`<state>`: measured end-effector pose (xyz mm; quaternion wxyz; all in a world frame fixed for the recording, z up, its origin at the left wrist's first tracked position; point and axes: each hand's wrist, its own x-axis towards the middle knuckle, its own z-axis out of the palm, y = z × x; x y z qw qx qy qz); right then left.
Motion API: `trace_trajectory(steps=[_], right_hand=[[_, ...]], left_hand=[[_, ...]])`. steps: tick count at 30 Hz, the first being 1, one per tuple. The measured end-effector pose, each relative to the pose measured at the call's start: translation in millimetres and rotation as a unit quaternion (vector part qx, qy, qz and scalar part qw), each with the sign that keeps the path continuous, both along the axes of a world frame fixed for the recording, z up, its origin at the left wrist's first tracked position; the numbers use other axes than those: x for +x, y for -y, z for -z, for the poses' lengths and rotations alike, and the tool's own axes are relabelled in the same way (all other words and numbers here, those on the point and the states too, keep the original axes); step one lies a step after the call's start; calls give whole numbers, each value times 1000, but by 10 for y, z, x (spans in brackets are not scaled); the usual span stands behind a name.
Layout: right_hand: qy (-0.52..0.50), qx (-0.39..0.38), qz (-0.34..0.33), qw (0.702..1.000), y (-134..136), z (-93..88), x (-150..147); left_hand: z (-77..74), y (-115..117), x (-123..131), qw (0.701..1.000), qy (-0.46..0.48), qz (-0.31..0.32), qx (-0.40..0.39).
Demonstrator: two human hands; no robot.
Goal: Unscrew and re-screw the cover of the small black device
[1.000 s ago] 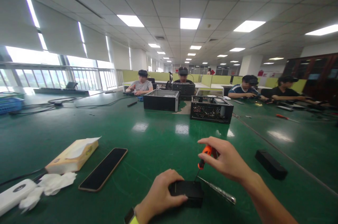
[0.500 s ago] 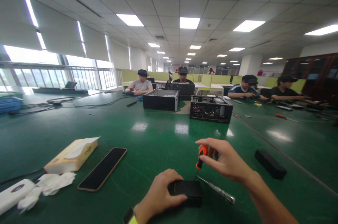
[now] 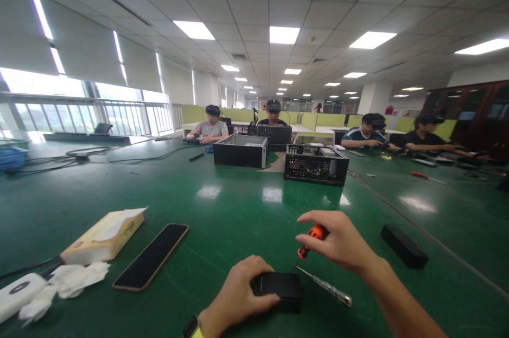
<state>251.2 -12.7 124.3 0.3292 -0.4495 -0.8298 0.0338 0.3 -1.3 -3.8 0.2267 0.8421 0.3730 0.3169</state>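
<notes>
My left hand [image 3: 244, 293] is closed round a small black box [image 3: 283, 289] on the green table, thumb along its near side. In my right hand [image 3: 338, 237] is a screwdriver with an orange and black handle [image 3: 309, 242]. The thumb and index finger stretch past the handle and do not meet. The other fingers are partly hidden behind it. The screwdriver leans, its thin shaft pointing down to the far right edge of the box; whether the tip touches I cannot tell. A second screwdriver [image 3: 326, 286], with a clear handle, lies just right of the box.
A phone [image 3: 151, 257], a tissue pack [image 3: 104, 237], crumpled tissues [image 3: 75, 278] and a white device [image 3: 18, 295] lie at left. A black block [image 3: 403, 246] rests at right. Two computer cases [image 3: 239, 152] [image 3: 316, 165] stand farther back, with several people seated beyond.
The screwdriver in my right hand has tilted over to the right, and the hand has shifted slightly right. My left hand stays on the box.
</notes>
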Motion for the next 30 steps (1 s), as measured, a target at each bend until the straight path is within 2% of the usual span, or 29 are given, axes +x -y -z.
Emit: trace_trajectory(steps=[5, 10, 15, 21, 26, 30], right_hand=[[-12, -28, -43, 999, -4, -14, 11], [4, -34, -6, 999, 4, -19, 14], [-16, -35, -41, 998, 7, -15, 17], [-6, -43, -16, 999, 5, -18, 13], [-24, -60, -50, 997, 19, -36, 10], [-2, -57, -18, 998, 28, -29, 27]], left_hand=[[0, -1, -3, 1000, -4, -5, -4], [-12, 7, 1, 1000, -7, 0, -8], [-19, 5, 5, 1000, -7, -5, -8], [-23, 12, 1, 1000, -6, 0, -8], [-28, 14, 4, 1000, -13, -7, -14], [-25, 11, 4, 1000, -11, -4, -13]])
